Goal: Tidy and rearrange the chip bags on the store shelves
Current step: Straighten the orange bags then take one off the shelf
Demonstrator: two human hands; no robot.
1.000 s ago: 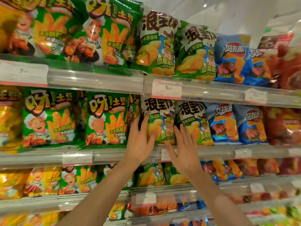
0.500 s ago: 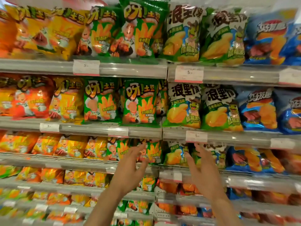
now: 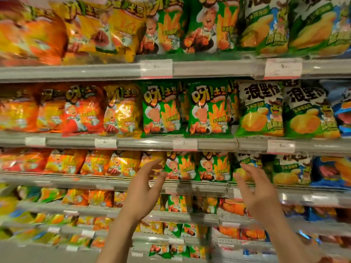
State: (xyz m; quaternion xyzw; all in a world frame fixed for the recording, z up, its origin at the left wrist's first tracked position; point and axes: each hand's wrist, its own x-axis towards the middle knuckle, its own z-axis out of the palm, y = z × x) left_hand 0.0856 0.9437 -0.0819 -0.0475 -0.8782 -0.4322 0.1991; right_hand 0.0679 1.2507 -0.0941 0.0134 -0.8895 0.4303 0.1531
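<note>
Two hands are raised in front of the third shelf (image 3: 114, 182) down, both bare and both holding nothing. The left hand (image 3: 143, 192) has its fingers loosely spread and slightly bent, the fingertips (image 3: 157, 164) up near a yellow bag (image 3: 124, 164) and just left of a small green bag (image 3: 179, 167); motion blur hides whether they touch the packaging. The right hand (image 3: 258, 194) is also spread, thumb out to the left, its upper fingers in front of a white-and-green bag (image 3: 247, 164) on the same shelf; contact there cannot be told either.

Chip bags fill every level. On the middle shelf (image 3: 148, 143), above the hands, stand orange bags (image 3: 83, 111) at the left, then a gold bag (image 3: 123, 111), two big green bags (image 3: 208, 109) at the centre, and two frog bags (image 3: 260, 109) in white and green to the right, with blue bags (image 3: 343, 111) at the right edge. All of these stand upright, faces forward. The top shelf (image 3: 209, 68) carries larger bags in the same order of colours. White price tags (image 3: 283, 68) are clipped to the shelf rails. Lower, nearer shelves hold smaller bags in orange, yellow, green and blue, too blurred to read.
</note>
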